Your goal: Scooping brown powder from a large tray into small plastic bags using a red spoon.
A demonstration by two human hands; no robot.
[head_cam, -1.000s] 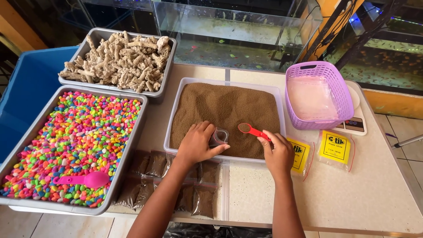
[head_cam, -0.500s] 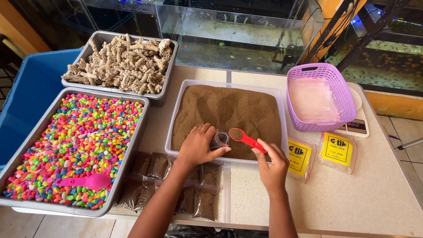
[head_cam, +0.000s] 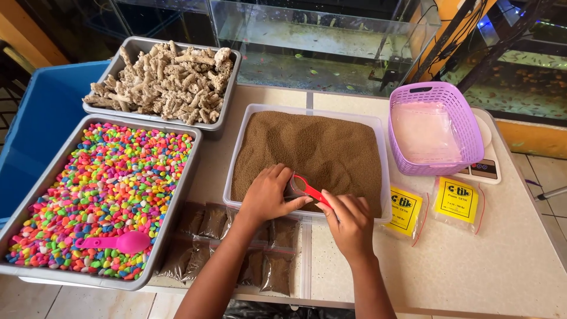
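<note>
Red scoop [head_cam: 307,190] now tipped at small bag [head_cam: 293,188] (was over pellet tray [head_cam: 378,127]); right hand [head_cam: 348,221] grips scoop, left hand [head_cam: 269,195] pinches bag — filling underway.

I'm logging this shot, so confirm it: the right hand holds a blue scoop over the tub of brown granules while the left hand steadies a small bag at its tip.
Not quite: the scoop is red, not blue, as the head view shows. The rest stands: the right hand holds it over the tub of brown granules, and the left hand steadies a small bag at its tip.
</note>
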